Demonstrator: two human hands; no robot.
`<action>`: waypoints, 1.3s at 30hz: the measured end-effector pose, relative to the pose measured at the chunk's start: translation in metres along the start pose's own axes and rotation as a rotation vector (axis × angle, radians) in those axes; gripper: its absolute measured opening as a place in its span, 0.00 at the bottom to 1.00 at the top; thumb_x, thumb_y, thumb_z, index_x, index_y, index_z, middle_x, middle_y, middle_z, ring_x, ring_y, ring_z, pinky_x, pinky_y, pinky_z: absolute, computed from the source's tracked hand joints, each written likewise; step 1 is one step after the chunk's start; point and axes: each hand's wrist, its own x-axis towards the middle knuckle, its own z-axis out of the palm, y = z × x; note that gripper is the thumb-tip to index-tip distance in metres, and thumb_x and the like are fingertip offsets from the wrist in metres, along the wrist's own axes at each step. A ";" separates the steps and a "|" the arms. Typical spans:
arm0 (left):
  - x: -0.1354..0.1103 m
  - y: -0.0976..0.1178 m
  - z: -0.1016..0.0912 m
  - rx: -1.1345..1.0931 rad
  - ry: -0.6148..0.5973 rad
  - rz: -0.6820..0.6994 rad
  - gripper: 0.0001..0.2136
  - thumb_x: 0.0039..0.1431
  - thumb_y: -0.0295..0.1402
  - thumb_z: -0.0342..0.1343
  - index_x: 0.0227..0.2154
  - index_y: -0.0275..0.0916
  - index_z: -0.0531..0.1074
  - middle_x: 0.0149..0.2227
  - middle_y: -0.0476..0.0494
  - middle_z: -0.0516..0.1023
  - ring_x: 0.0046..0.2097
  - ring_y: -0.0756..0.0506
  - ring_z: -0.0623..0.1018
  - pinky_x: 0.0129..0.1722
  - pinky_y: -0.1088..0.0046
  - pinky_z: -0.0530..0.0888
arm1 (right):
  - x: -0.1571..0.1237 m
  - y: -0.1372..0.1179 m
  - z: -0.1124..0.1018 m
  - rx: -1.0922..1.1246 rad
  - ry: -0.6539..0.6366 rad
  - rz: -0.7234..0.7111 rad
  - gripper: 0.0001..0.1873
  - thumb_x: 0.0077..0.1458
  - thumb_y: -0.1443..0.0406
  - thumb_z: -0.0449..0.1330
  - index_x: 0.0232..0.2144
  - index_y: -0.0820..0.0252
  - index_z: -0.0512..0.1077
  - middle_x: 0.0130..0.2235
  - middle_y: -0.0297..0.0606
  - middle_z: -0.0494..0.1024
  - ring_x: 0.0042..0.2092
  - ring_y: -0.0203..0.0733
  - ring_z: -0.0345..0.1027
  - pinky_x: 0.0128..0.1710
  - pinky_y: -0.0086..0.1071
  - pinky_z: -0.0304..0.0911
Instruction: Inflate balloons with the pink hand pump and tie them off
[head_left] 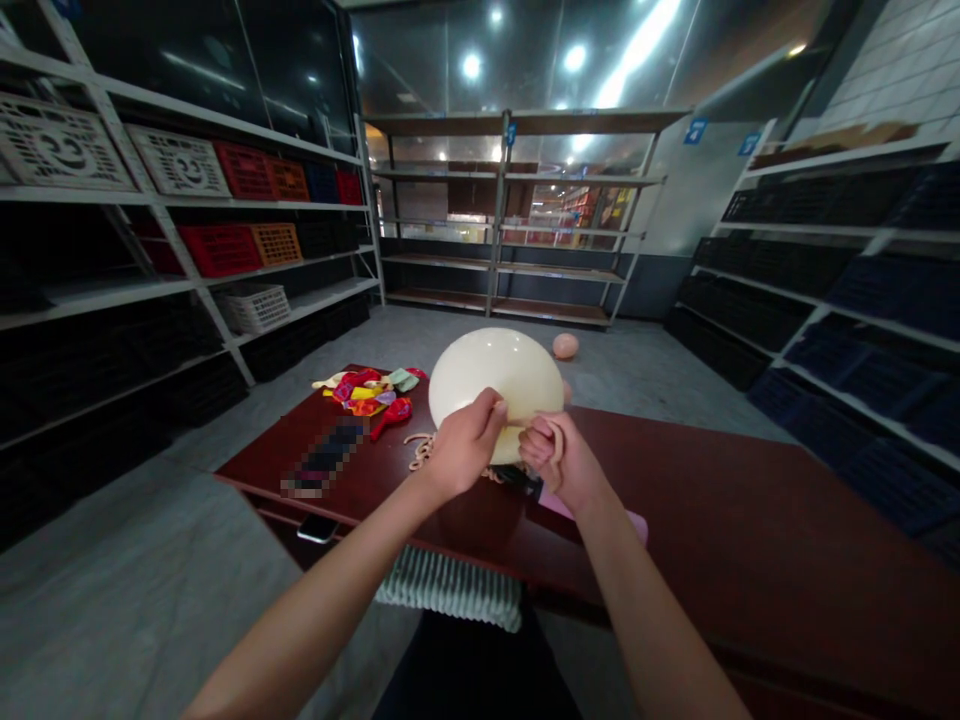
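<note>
A large inflated cream balloon [487, 370] is held over the table in front of me. My left hand [469, 445] is closed at the near side of the balloon, thumb and fingers pinching around its neck. Close beside it, my right hand [559, 455] is closed with curled fingers, pulling the stretched neck to the right. A thin beige strand passes over the right fingers; whether it is part of the neck cannot be made out. Beige curly strands [420, 450] lie under the balloon. A pink object [637, 527] is partly hidden below my right wrist.
Uninflated coloured balloons [371, 390] are piled on the dark red table [712, 480], beside a blurred dark object [326, 458]. A phone [317, 528] sits at the table's lower left. A small pink balloon [565, 346] is beyond the table. Shelves with crates [240, 170] line the sides.
</note>
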 end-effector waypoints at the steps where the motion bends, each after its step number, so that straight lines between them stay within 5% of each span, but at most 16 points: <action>1: -0.001 -0.002 0.000 -0.050 -0.008 -0.027 0.12 0.71 0.40 0.41 0.41 0.40 0.67 0.32 0.47 0.74 0.33 0.45 0.75 0.33 0.70 0.66 | -0.002 0.000 0.003 -0.030 -0.012 0.003 0.19 0.49 0.56 0.60 0.16 0.54 0.56 0.16 0.24 0.49 0.20 0.31 0.43 0.20 0.26 0.52; 6: -0.005 -0.007 0.000 -0.187 -0.147 0.163 0.10 0.65 0.37 0.53 0.47 0.40 0.67 0.41 0.44 0.77 0.41 0.44 0.76 0.41 0.70 0.69 | -0.013 -0.002 0.009 -0.102 -0.015 -0.023 0.21 0.49 0.54 0.62 0.15 0.55 0.58 0.16 0.25 0.53 0.20 0.30 0.47 0.23 0.27 0.54; 12: -0.011 -0.008 0.008 -0.276 -0.075 0.091 0.09 0.68 0.39 0.50 0.39 0.39 0.67 0.34 0.46 0.74 0.34 0.47 0.74 0.37 0.72 0.67 | -0.018 0.001 -0.003 -0.296 0.067 -0.052 0.23 0.54 0.47 0.60 0.19 0.57 0.65 0.14 0.26 0.60 0.17 0.29 0.48 0.17 0.27 0.46; 15: -0.015 -0.011 0.011 -0.419 -0.019 0.063 0.10 0.68 0.40 0.48 0.39 0.39 0.65 0.35 0.46 0.72 0.36 0.48 0.72 0.37 0.73 0.67 | -0.020 0.001 -0.009 -0.477 0.098 -0.076 0.17 0.54 0.51 0.62 0.32 0.58 0.73 0.15 0.25 0.66 0.16 0.29 0.50 0.16 0.26 0.43; 18: -0.016 -0.015 0.013 -0.617 -0.022 -0.006 0.11 0.68 0.42 0.49 0.39 0.39 0.64 0.34 0.47 0.69 0.35 0.49 0.69 0.35 0.73 0.66 | -0.022 -0.003 -0.012 -0.599 -0.020 -0.125 0.19 0.52 0.57 0.64 0.45 0.57 0.72 0.20 0.27 0.73 0.22 0.33 0.64 0.23 0.27 0.57; 23: -0.013 -0.020 0.020 -1.032 -0.022 -0.135 0.15 0.61 0.46 0.57 0.35 0.40 0.63 0.26 0.53 0.62 0.27 0.52 0.63 0.28 0.76 0.63 | -0.023 -0.017 -0.008 -0.828 -0.096 -0.123 0.08 0.52 0.59 0.64 0.32 0.56 0.76 0.26 0.33 0.79 0.29 0.39 0.72 0.30 0.32 0.65; 26: -0.011 -0.021 0.021 -1.185 0.005 -0.230 0.16 0.58 0.46 0.60 0.35 0.41 0.62 0.24 0.56 0.57 0.24 0.53 0.60 0.27 0.78 0.62 | -0.024 -0.020 -0.005 -0.748 -0.102 -0.079 0.10 0.52 0.57 0.65 0.29 0.58 0.77 0.25 0.33 0.78 0.26 0.36 0.69 0.28 0.31 0.64; 29: -0.011 -0.018 0.019 -1.073 0.027 -0.216 0.16 0.57 0.47 0.61 0.36 0.40 0.66 0.26 0.53 0.64 0.27 0.52 0.64 0.29 0.77 0.65 | -0.022 -0.016 -0.001 -0.458 -0.014 -0.037 0.13 0.51 0.55 0.66 0.32 0.60 0.78 0.19 0.28 0.71 0.20 0.30 0.60 0.21 0.26 0.57; 32: -0.011 -0.010 0.013 -0.848 -0.048 -0.048 0.15 0.55 0.45 0.63 0.33 0.38 0.73 0.30 0.47 0.72 0.31 0.50 0.69 0.32 0.75 0.67 | -0.019 -0.010 0.002 -0.258 0.072 -0.035 0.14 0.47 0.57 0.69 0.32 0.61 0.79 0.16 0.24 0.64 0.18 0.26 0.51 0.17 0.24 0.48; 39: -0.003 -0.001 0.006 -0.729 -0.072 0.082 0.07 0.56 0.35 0.64 0.32 0.36 0.77 0.33 0.44 0.78 0.35 0.48 0.75 0.38 0.73 0.69 | -0.028 -0.006 0.002 -0.367 0.006 -0.043 0.13 0.48 0.58 0.68 0.34 0.59 0.78 0.18 0.26 0.67 0.19 0.27 0.54 0.17 0.24 0.48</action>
